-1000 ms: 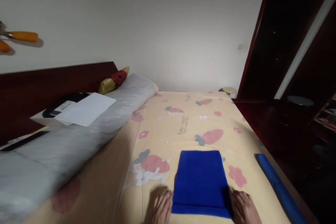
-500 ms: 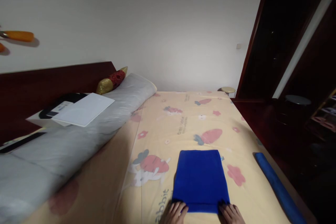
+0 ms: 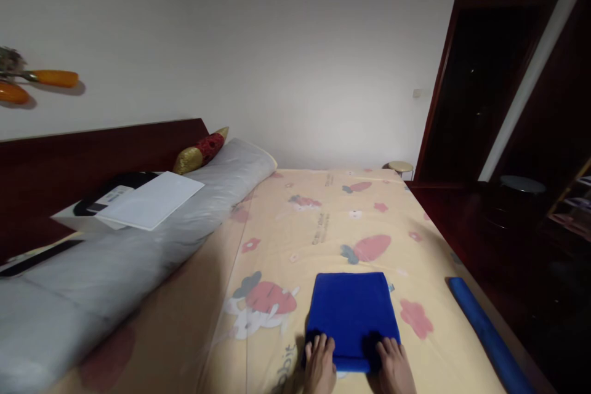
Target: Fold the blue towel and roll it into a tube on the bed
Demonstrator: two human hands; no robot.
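Note:
A folded blue towel [image 3: 351, 314] lies on the yellow patterned bedsheet [image 3: 323, 228] near the bed's front edge. My left hand [image 3: 319, 363] rests on the towel's near left corner, fingers curled onto the cloth. My right hand [image 3: 395, 366] presses on the near right corner in the same way. Both hands grip the near folded edge, which looks thick and rolled over. My wrists run off the bottom of the view.
A rolled blue towel [image 3: 489, 332] lies along the bed's right edge. A grey bolster [image 3: 138, 252] with a white sheet [image 3: 150, 200] on top runs along the left by the dark headboard [image 3: 92, 154]. Dark wooden furniture [image 3: 508, 215] stands at the right.
Both hands moved from beside the towel to its near edge and carried that edge forward over the cloth, so the towel now looks shorter. The camera tilted down slightly.

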